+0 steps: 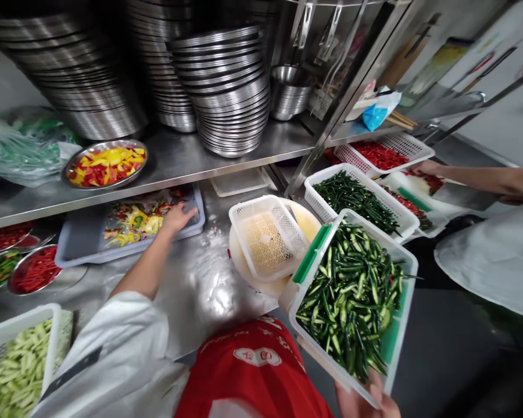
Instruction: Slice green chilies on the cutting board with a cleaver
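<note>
My left hand (177, 219) reaches over the right end of a shallow grey tray (87, 241), fingers stretched out and holding nothing. Yellow, red and green vegetable scraps (135, 222) lie in that tray beside the hand. At the lower right, my right hand (368, 397) grips the near edge of a white plastic basket (293, 316), which is tilted. It holds long cut green vegetable pieces (353, 296) with pale insides, and green panels show at its sides. Left of it, a white perforated basket (268, 238) with no vegetables in it sits on a round yellowish board (242, 267).
Stacked steel bowls (230, 93) and a dish of cut yellow and red peppers (107, 165) stand on the shelf above. A basket of dark green pieces (355, 200) is behind mine. A co-worker's arm (483, 179) works at right. Pale green strips (20, 366) fill a lower-left basket.
</note>
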`<state>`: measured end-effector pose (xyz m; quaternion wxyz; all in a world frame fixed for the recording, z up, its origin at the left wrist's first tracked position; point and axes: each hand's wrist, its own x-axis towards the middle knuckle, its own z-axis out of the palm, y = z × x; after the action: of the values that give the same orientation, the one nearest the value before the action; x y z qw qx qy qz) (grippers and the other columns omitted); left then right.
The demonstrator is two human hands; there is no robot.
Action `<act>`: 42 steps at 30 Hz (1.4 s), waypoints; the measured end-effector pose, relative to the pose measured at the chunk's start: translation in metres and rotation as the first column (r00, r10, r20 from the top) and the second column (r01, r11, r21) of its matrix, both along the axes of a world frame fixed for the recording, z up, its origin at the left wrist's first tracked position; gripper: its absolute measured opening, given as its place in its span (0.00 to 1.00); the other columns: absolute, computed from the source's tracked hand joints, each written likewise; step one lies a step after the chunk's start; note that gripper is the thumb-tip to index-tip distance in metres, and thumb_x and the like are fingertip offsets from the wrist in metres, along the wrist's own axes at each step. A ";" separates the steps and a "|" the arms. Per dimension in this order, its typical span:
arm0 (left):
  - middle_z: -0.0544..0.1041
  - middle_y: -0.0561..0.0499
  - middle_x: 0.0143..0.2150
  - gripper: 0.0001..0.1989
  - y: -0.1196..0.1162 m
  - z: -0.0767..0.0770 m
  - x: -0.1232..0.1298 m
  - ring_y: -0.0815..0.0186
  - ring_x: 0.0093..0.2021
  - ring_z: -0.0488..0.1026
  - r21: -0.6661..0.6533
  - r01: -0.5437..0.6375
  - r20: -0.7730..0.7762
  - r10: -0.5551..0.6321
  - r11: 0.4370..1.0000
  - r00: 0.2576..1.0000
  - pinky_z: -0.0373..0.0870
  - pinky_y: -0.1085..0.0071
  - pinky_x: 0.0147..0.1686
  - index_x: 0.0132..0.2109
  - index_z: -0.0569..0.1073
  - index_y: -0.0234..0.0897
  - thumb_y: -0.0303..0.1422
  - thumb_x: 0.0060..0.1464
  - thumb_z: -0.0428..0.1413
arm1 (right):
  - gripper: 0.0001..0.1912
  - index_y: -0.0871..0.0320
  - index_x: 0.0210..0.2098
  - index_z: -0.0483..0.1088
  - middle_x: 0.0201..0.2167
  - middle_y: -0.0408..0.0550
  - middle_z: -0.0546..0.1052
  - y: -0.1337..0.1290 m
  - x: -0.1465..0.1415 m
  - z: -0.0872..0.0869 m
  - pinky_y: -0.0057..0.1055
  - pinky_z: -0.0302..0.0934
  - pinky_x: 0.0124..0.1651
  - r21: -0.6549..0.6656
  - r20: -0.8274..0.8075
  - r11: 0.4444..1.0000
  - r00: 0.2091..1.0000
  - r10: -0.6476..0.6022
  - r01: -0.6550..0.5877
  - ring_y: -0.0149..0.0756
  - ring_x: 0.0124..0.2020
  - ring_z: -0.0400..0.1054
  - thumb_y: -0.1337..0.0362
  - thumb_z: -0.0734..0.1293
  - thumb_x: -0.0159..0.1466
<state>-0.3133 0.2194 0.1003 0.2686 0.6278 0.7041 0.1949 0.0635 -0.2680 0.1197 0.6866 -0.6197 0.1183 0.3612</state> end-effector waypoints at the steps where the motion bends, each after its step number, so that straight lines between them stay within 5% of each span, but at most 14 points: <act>1: 0.77 0.37 0.49 0.27 -0.015 -0.007 -0.021 0.48 0.53 0.72 -0.101 0.064 -0.138 -0.078 0.993 0.987 0.65 0.60 0.52 0.42 0.74 0.37 0.54 0.44 0.61 | 0.17 0.50 0.34 0.72 0.30 0.39 0.78 0.006 0.005 0.003 0.43 0.71 0.36 0.014 -0.013 1.000 1.000 -0.004 0.004 0.43 0.32 0.74 0.56 0.73 0.43; 3: 0.77 0.34 0.47 0.31 -0.047 -0.020 -0.052 0.44 0.51 0.72 -0.231 0.097 -0.369 -0.179 0.968 0.912 0.65 0.57 0.51 0.44 0.74 0.36 0.59 0.46 0.56 | 0.17 0.52 0.33 0.71 0.28 0.39 0.77 0.020 0.016 0.010 0.39 0.69 0.35 0.039 -0.012 0.999 1.000 -0.021 0.021 0.40 0.32 0.73 0.59 0.73 0.42; 5: 0.77 0.33 0.47 0.29 -0.082 -0.030 -0.066 0.42 0.52 0.71 -0.202 0.118 -0.522 -0.209 0.972 0.827 0.63 0.54 0.52 0.45 0.74 0.36 0.58 0.51 0.51 | 0.16 0.53 0.31 0.70 0.27 0.37 0.76 0.034 0.028 0.016 0.36 0.68 0.35 0.061 0.005 0.998 1.000 -0.026 0.026 0.38 0.31 0.71 0.61 0.72 0.42; 11: 0.76 0.35 0.48 0.23 -0.163 -0.034 -0.028 0.43 0.52 0.70 -0.183 0.131 -0.567 -0.213 0.974 0.796 0.61 0.54 0.53 0.44 0.74 0.38 0.52 0.56 0.49 | 0.13 0.54 0.30 0.69 0.28 0.38 0.76 0.067 0.051 0.025 0.36 0.66 0.36 0.149 0.018 0.988 0.999 0.028 -0.031 0.37 0.30 0.69 0.63 0.70 0.43; 16: 0.78 0.38 0.43 0.21 -0.211 -0.015 0.003 0.42 0.48 0.73 -0.318 0.081 -0.355 -0.198 0.945 0.913 0.64 0.57 0.46 0.36 0.76 0.41 0.54 0.46 0.58 | 0.14 0.54 0.29 0.68 0.27 0.38 0.75 0.075 0.065 0.021 0.35 0.68 0.34 0.181 -0.011 0.983 0.999 0.041 -0.039 0.36 0.30 0.70 0.64 0.70 0.42; 19: 0.78 0.44 0.33 0.24 -0.227 0.012 0.013 0.49 0.38 0.75 -0.510 0.254 -0.035 -0.315 0.822 0.948 0.64 0.63 0.37 0.29 0.76 0.40 0.57 0.40 0.61 | 0.13 0.54 0.27 0.66 0.26 0.37 0.74 0.075 0.075 0.013 0.34 0.68 0.32 0.150 -0.035 0.988 0.999 0.032 -0.027 0.36 0.29 0.70 0.65 0.71 0.41; 21: 0.77 0.48 0.29 0.26 -0.225 0.029 0.027 0.56 0.32 0.73 -0.515 0.378 0.104 -0.382 0.769 0.918 0.63 0.67 0.33 0.28 0.75 0.39 0.59 0.46 0.56 | 0.13 0.54 0.25 0.64 0.25 0.37 0.73 0.077 0.082 0.009 0.34 0.68 0.32 0.159 -0.016 0.986 0.999 0.048 -0.045 0.35 0.28 0.70 0.65 0.71 0.41; 24: 0.75 0.50 0.28 0.29 -0.204 0.038 0.070 0.63 0.30 0.72 -0.351 0.341 0.211 -0.281 0.872 0.936 0.64 0.70 0.30 0.31 0.73 0.36 0.59 0.54 0.49 | 0.12 0.53 0.28 0.67 0.26 0.37 0.73 0.083 0.089 0.007 0.35 0.68 0.33 0.226 0.042 0.964 0.990 0.136 -0.142 0.36 0.28 0.70 0.64 0.70 0.43; 26: 0.77 0.48 0.32 0.28 -0.183 0.029 0.108 0.63 0.30 0.73 -0.308 0.228 0.354 -0.111 0.924 0.929 0.67 0.71 0.28 0.36 0.73 0.35 0.58 0.53 0.50 | 0.13 0.53 0.30 0.69 0.27 0.38 0.74 0.087 0.092 0.007 0.37 0.69 0.35 0.256 0.055 0.950 0.984 0.168 -0.176 0.37 0.29 0.70 0.64 0.70 0.44; 28: 0.78 0.45 0.36 0.27 -0.164 0.015 0.147 0.62 0.30 0.75 -0.393 0.167 0.436 0.023 0.904 0.900 0.68 0.71 0.27 0.40 0.74 0.34 0.56 0.51 0.54 | 0.13 0.53 0.30 0.69 0.29 0.39 0.75 0.090 0.093 0.007 0.38 0.69 0.35 0.273 0.049 0.945 0.984 0.173 -0.180 0.37 0.30 0.70 0.65 0.70 0.43; 32: 0.80 0.45 0.36 0.15 -0.140 -0.003 0.194 0.60 0.35 0.77 -0.385 0.046 0.475 0.155 0.922 0.866 0.70 0.72 0.29 0.39 0.77 0.32 0.39 0.48 0.59 | 0.08 0.53 0.26 0.65 0.26 0.37 0.73 0.091 0.093 0.005 0.35 0.68 0.34 0.322 0.062 0.915 0.970 0.235 -0.243 0.36 0.30 0.69 0.64 0.69 0.47; 36: 0.79 0.46 0.30 0.10 -0.126 0.028 0.172 0.58 0.35 0.77 -0.155 -0.155 0.401 0.205 0.976 0.893 0.70 0.71 0.32 0.33 0.78 0.30 0.32 0.46 0.56 | 0.06 0.53 0.24 0.63 0.29 0.37 0.74 0.094 0.091 0.010 0.36 0.68 0.38 0.322 0.055 0.908 0.963 0.264 -0.268 0.36 0.33 0.70 0.64 0.66 0.47; 39: 0.79 0.47 0.30 0.14 -0.122 0.074 0.119 0.58 0.34 0.76 0.030 -0.259 0.441 0.219 0.965 0.870 0.71 0.68 0.34 0.35 0.79 0.30 0.35 0.44 0.56 | 0.06 0.53 0.23 0.62 0.25 0.39 0.72 0.102 0.092 0.013 0.37 0.68 0.38 0.340 0.062 0.888 0.950 0.307 -0.309 0.38 0.34 0.70 0.64 0.66 0.47; 42: 0.79 0.46 0.30 0.17 -0.143 0.109 0.059 0.59 0.30 0.75 -0.022 -0.347 0.600 0.290 0.938 0.745 0.73 0.67 0.31 0.37 0.78 0.28 0.36 0.39 0.58 | 0.06 0.53 0.24 0.63 0.23 0.38 0.71 0.116 0.092 0.011 0.35 0.68 0.36 0.343 0.083 0.865 0.929 0.362 -0.367 0.37 0.31 0.69 0.64 0.67 0.48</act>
<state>-0.2546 0.0763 0.2098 0.4097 0.4168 0.6710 0.4563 0.1558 -0.1523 0.1311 0.7066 -0.5006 -0.0728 0.4947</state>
